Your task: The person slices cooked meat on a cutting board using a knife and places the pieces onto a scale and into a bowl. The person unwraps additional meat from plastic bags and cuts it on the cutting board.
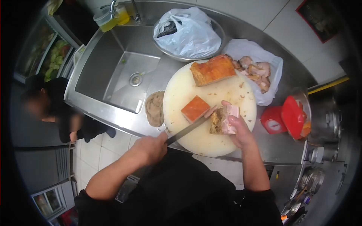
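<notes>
My left hand (152, 149) is closed round the handle of a knife (184, 132), its blade slanting up and right over the round white cutting board (181, 83). The blade's far end lies beside a piece of roast pork belly (222, 123), with layered fat and meat facing up. My right hand (241, 130) grips that piece from the right, thumb on top. Left of it, a smaller square of pork with orange-brown skin (195, 109) lies on the board, touching or close to the blade. A larger slab of crisp-skinned pork (213, 70) rests at the board's far edge.
Behind the board are a steel bowl with a white plastic bag (190, 35) and another bag with meat pieces (260, 73). A red scale (274, 119) stands right; a brown cloth (154, 108) and the sink (122, 84) are left. Another person (56, 109) is at far left.
</notes>
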Tool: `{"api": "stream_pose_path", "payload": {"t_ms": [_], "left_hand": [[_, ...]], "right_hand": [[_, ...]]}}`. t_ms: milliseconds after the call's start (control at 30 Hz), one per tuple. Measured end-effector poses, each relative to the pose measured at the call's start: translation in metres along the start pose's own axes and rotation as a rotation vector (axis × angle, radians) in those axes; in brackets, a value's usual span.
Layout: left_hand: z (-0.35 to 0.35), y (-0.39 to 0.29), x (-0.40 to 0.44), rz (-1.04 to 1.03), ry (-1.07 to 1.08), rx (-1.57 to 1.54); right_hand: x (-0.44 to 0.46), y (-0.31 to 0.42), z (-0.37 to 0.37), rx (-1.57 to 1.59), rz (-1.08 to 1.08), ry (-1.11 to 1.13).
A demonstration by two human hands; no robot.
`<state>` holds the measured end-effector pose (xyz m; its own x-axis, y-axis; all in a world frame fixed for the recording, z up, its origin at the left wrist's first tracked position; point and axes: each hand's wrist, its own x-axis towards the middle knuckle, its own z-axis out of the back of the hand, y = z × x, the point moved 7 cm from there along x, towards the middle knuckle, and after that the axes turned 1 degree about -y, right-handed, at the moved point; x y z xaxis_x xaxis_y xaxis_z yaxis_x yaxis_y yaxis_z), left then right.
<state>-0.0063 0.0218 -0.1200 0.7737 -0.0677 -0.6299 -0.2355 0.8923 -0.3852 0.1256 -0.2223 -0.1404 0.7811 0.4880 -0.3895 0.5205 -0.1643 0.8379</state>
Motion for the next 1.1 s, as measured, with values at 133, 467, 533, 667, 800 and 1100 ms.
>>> {"api": "stream_pose_path", "payload": {"t_ms": [133,467,533,667,800,1100], "left_hand": [[0.029,-0.007,0.05,-0.047,-0.13,-0.064],[0.019,-0.04,0.01,-0.184,-0.26,-0.167],[0.017,-0.051,-0.003,-0.202,-0.249,-0.204],[0.016,-0.067,-0.013,-0.227,-0.181,-0.152],[0.021,-0.075,-0.02,-0.279,-0.198,-0.143],[0.023,-0.047,-0.065,-0.192,-0.001,-0.041]], "right_hand": [[-0.008,-0.003,-0.014,0.222,0.039,0.083],[-0.039,0.014,-0.022,-0.857,0.592,-0.503],[-0.035,0.025,-0.035,-1.011,0.671,-0.397],[-0.042,0.028,-0.053,-1.274,0.684,-0.39],[-0.045,0.031,-0.057,-1.336,0.696,-0.37],[-0.04,0.03,-0.052,-1.344,0.657,-0.339]]}}
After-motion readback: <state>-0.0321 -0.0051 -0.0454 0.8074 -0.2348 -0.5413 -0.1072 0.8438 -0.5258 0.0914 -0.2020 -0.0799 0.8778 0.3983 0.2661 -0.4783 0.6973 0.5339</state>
